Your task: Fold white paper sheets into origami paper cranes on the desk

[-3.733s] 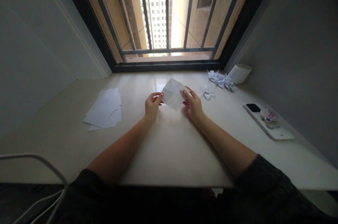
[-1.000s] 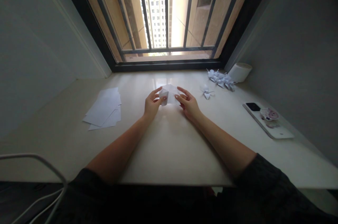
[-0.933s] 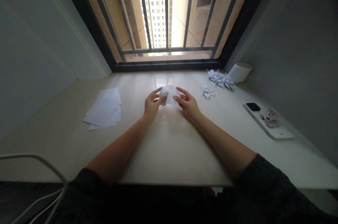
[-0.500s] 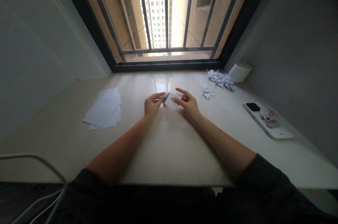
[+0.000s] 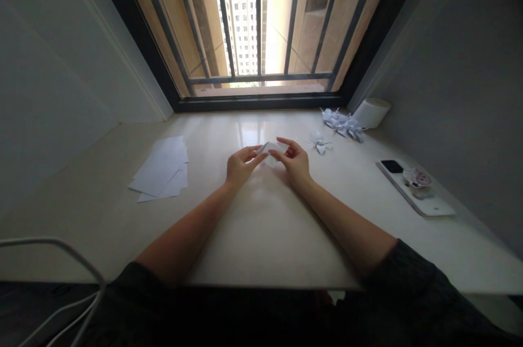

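Observation:
A folded piece of white paper [image 5: 273, 146] is held between both hands over the middle of the pale sill. My left hand [image 5: 242, 164] pinches its left side, thumb in front and fingers behind. My right hand [image 5: 295, 160] grips the right side, with the thumb in front and the index finger reaching over the top. Both thumb tips come close together at the paper's front. My fingers hide part of its folds. To the right of my right hand lies a single folded paper flower [image 5: 321, 145] with pointed petals.
Loose white paper sheets [image 5: 159, 167] lie in a stack at left. At back right, several folded paper pieces [image 5: 342, 123] are heaped beside a white cylindrical object [image 5: 371, 113]. A phone [image 5: 414, 188] with a round grip lies at right. White cables [image 5: 81, 262] cross the lower left corner.
My left hand has moved a little to the right, bringing its thumb close to the right thumb. The paper has changed angle, and a peaked fold shows on top.

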Motion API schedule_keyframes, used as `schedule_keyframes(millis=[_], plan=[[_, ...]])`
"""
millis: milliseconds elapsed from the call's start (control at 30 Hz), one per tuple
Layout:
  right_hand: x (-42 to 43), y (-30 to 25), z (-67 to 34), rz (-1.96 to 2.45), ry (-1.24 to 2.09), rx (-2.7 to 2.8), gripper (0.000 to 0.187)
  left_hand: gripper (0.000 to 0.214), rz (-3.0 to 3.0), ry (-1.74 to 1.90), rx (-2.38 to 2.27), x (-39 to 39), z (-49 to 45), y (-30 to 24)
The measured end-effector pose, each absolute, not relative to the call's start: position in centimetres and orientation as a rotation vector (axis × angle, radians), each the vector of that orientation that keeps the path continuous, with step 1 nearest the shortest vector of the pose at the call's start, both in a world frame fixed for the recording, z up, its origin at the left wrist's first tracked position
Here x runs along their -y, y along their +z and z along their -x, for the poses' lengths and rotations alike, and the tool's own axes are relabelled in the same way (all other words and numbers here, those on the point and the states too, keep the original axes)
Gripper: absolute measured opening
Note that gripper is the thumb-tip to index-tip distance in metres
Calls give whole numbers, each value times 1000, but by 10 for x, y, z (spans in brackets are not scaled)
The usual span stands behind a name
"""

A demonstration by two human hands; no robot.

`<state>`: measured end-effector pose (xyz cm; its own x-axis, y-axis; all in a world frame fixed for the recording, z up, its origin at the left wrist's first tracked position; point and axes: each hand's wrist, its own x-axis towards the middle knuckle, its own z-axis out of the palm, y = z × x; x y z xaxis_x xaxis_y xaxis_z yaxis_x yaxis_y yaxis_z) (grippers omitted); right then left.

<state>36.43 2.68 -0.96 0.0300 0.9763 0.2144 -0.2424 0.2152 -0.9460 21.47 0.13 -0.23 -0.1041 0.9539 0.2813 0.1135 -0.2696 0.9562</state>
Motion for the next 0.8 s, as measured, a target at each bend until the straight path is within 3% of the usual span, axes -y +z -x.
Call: schedule_keyframes(millis=[800], plan=[[-19,-6,-366,890,863,1513,41,21,-1463,1569,-1283,-16,-208,-14]])
